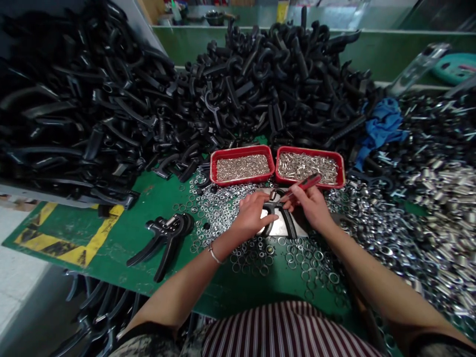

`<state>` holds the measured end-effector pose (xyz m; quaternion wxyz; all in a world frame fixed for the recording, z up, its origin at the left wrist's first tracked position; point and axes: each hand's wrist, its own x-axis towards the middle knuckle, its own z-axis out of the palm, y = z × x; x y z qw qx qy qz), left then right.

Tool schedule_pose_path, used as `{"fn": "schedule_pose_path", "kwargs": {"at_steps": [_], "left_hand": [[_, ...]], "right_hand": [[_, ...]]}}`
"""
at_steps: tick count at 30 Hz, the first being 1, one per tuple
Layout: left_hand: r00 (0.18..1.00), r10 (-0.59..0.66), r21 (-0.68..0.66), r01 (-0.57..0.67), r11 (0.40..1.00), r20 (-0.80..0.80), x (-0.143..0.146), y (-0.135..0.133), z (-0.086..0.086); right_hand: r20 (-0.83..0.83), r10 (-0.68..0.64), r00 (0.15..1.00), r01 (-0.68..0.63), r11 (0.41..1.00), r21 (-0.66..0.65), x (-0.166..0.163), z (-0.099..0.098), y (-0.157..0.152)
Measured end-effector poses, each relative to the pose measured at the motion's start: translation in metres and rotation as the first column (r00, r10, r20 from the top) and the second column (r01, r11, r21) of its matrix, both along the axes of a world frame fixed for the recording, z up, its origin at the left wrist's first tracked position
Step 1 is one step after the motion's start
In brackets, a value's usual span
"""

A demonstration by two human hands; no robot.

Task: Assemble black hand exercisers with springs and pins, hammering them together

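A black plastic spring clamp [288, 223] lies on a small metal plate [278, 229] in front of me. My left hand [255, 213] is closed on the clamp's left side, fingers over its upper part. In my right hand [312, 206] is a red-handled tool [309, 182], slanting down toward the clamp's joint; it looks like a screwdriver, but its tip is too small to make out. Another black spring clamp [165, 240], with a coil spring at its joint, rests to the left on the green table [223, 290].
Behind the plate stand a red tray of tiny metal parts [241, 167] and a red tray of pins [310, 167]. Rings and nuts [219, 210] surround the plate. Black clamp parts [275, 74] pile up behind and left; metal parts [442, 198] and a blue cloth [385, 124] lie right.
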<state>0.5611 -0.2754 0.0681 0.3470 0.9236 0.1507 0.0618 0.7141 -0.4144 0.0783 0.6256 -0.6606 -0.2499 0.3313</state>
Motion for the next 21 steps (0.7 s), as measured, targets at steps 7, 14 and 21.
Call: {"fn": "schedule_pose_path", "kwargs": {"at_steps": [7, 14, 21], "left_hand": [[1.0, -0.008, -0.023, 0.007, 1.0, -0.009, 0.002, 0.001, 0.001], [1.0, -0.009, -0.035, 0.009, 0.999, -0.006, 0.0, 0.002, 0.0], [0.999, -0.031, -0.015, 0.031, 0.999, -0.043, -0.002, 0.001, 0.005]], "right_hand": [[0.057, 0.0, 0.998, 0.0, 1.0, -0.006, -0.004, -0.007, 0.002], [0.326, 0.031, 0.945, 0.008, 0.993, -0.116, -0.015, 0.004, -0.003], [0.685, 0.392, 0.614, -0.206, 0.917, -0.341, -0.006, 0.023, 0.024]]}}
